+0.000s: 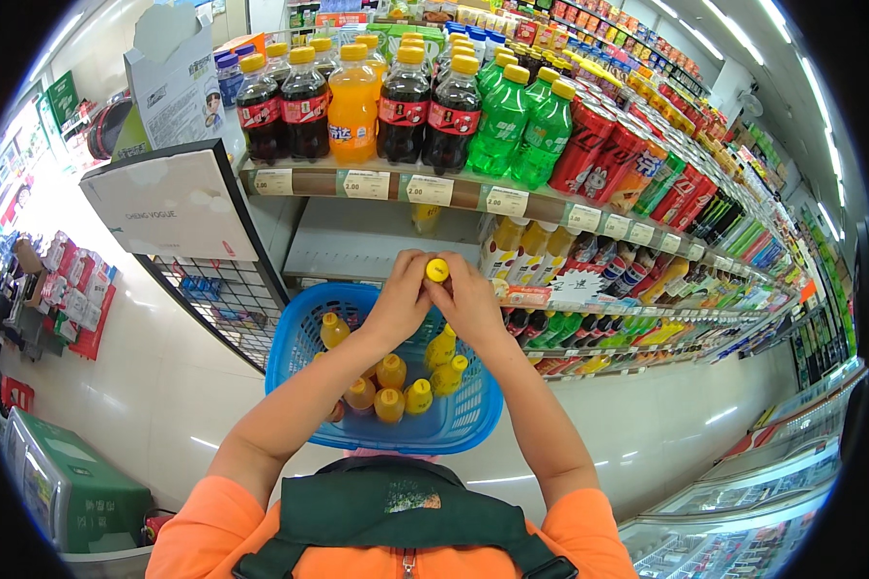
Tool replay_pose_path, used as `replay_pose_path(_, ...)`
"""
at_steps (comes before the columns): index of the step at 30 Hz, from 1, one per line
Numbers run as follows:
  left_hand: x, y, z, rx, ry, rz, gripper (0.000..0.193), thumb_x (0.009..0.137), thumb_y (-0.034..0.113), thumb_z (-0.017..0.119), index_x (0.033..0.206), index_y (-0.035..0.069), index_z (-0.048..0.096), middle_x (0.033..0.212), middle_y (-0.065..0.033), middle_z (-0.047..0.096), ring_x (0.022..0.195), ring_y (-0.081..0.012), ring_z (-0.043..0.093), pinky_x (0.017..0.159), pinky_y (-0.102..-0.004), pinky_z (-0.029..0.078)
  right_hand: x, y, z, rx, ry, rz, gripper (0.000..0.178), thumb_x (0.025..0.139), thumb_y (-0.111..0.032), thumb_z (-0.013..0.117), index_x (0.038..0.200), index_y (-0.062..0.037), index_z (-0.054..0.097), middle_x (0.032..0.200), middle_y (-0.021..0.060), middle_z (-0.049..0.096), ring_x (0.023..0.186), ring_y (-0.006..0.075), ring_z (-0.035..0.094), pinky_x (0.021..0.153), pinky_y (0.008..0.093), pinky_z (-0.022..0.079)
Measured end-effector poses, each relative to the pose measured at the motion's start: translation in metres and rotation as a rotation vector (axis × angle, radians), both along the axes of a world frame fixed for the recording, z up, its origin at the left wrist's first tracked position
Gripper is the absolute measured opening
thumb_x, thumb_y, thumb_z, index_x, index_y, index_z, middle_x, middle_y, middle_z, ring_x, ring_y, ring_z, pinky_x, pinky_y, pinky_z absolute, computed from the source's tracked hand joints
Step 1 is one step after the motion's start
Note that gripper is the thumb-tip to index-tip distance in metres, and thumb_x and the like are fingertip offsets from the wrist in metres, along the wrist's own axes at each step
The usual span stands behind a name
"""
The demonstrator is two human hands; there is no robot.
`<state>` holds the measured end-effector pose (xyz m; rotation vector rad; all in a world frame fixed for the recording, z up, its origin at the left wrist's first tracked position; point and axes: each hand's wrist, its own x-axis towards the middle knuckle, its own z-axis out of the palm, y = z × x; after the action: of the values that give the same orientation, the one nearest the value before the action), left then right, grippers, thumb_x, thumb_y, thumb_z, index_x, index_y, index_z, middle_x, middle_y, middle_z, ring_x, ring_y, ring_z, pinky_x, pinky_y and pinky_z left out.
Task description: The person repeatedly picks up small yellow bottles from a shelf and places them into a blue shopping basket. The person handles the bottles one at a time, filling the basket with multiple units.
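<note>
Pretty much midway, going by how stuff is laid out. A bunch of bottles [390, 405] can be counted as already in the blue basket [492, 410], one held bottle [436, 270] is up over its far rim, and a single shelf bottle [425, 220] can be seen towards the back of the white shelf [348, 249]. Which way they're being shifted can't be told. The grip is closed: the held bottle is wrapped by both the left hand [406, 294] and the right hand [465, 294], with mostly just its yellow cap left showing. Room-wise, plenty is left on the shelf's left part. Overhead it's bounded by the price-tag edge [463, 193], on the right by packed drinks [533, 251]. Some basket floor is left uncovered too, though its near-left part is hidden by the forearm.
</note>
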<state>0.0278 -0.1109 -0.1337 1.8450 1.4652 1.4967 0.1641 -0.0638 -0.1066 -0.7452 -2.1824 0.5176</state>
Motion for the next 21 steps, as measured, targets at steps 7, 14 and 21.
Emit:
replay_pose_path(7, 0.0, -0.027, -0.007, -0.11, 0.095, -0.004, 0.04, 0.08, -0.003, 0.058, 0.119, -0.001, 0.049, 0.116, -0.0183, 0.046, 0.105, -0.0371, 0.052, 0.088, -0.0384, 0.045, 0.004, -0.018, -0.015, -0.077, -0.072, -0.015, 0.03, 0.083, -0.018, 0.065, 0.104, -0.0025, 0.05, 0.075, 0.0165, 0.063, 0.068, 0.0337, 0.064, 0.059, 0.0395, 0.049)
replay_pose_path(14, 0.008, -0.037, -0.07, -0.253, 0.146, -0.001, 0.035, 0.082, 0.006, 0.06, 0.115, 0.0, 0.05, 0.113, -0.0199, 0.047, 0.103, -0.0407, 0.052, 0.087, -0.0424, 0.046, 0.01, -0.024, -0.08, -0.143, -0.154, -0.078, 0.027, 0.081, -0.022, 0.066, 0.095, -0.0023, 0.055, 0.071, 0.0153, 0.064, 0.065, 0.0324, 0.064, 0.057, 0.0385, 0.049)
replay_pose_path(21, 0.008, -0.037, -0.115, -0.453, 0.216, -0.088, 0.041, 0.079, 0.005, 0.062, 0.117, -0.002, 0.049, 0.114, -0.0225, 0.049, 0.109, -0.0405, 0.05, 0.093, -0.0431, 0.043, 0.009, -0.029, -0.125, -0.256, -0.241, -0.146, 0.029, 0.075, -0.025, 0.066, 0.089, -0.0006, 0.061, 0.078, 0.0201, 0.065, 0.075, 0.0378, 0.064, 0.066, 0.0459, 0.051)
